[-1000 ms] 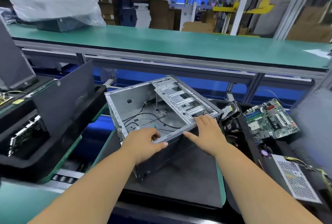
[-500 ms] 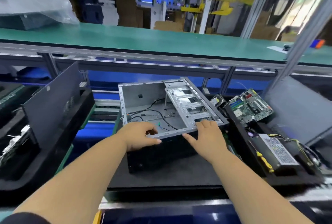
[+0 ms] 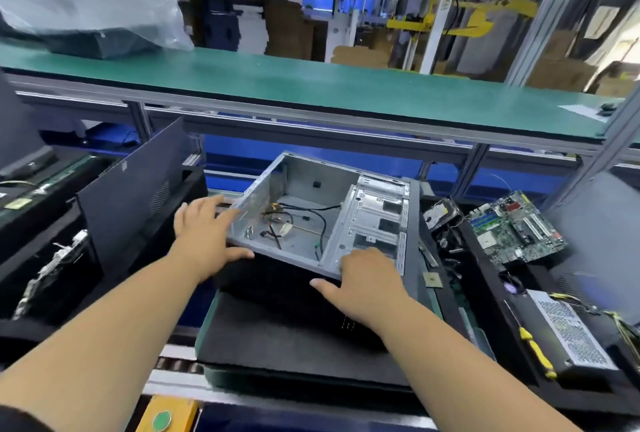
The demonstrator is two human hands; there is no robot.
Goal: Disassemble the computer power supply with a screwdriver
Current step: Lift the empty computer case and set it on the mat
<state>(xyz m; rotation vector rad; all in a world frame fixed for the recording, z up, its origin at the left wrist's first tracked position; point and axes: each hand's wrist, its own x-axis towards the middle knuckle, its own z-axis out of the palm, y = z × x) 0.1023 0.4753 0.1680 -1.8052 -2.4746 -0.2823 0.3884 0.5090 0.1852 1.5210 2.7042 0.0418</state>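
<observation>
An open, gutted computer case [image 3: 301,185] with loose cables lies on a black mat [image 3: 277,338] in the middle. My left hand [image 3: 207,234] lies with straight fingers against the case's left wall, thumb along the near edge. My right hand [image 3: 363,275] curls its fingers over the near edge by the drive cage. The silver power supply [image 3: 568,334] lies in a black tray at the far right, apart from both hands. A yellow-handled screwdriver [image 3: 535,350] lies beside it on its left.
A motherboard [image 3: 516,227] and a hard drive [image 3: 441,215] lie right of the case. A black side panel [image 3: 135,189] leans upright on the left. A green shelf [image 3: 311,85] runs across above. A yellow box with a green button [image 3: 166,416] is at the near edge.
The case has turned clockwise on the mat, its left wall now angled toward me. My left hand slid from the near edge to the left wall. My right hand stayed on the near edge.
</observation>
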